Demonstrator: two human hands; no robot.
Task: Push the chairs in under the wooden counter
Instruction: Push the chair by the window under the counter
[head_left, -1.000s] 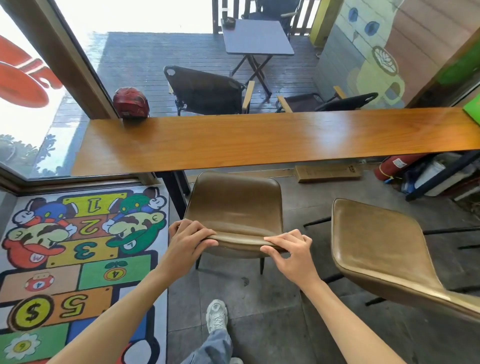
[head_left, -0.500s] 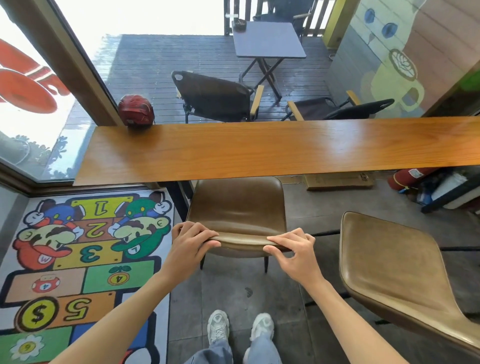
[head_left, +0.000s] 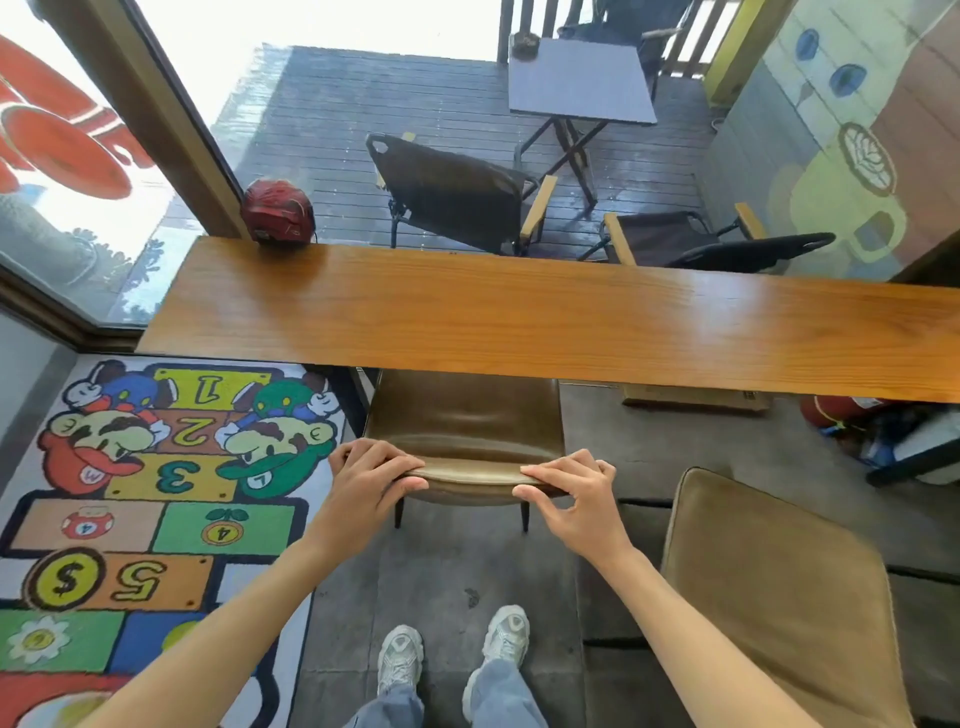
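Note:
A brown leather chair (head_left: 467, 426) stands in front of me with its seat partly under the long wooden counter (head_left: 519, 312). My left hand (head_left: 369, 475) grips the left end of the chair's backrest top. On the right end my right hand (head_left: 574, 493) is closed over the same edge. A second brown chair (head_left: 774, 587) stands to my right, clear of the counter and turned at an angle.
A red helmet (head_left: 278, 213) sits at the counter's far left end. A cartoon hopscotch rug (head_left: 130, 493) covers the floor at left. A fire extinguisher and clutter (head_left: 883, 436) lie under the counter at right. My shoes (head_left: 447, 660) stand behind the chair.
The chair has slid forward and its seat now reaches under the counter's edge. I have stepped closer, and both feet have come into view.

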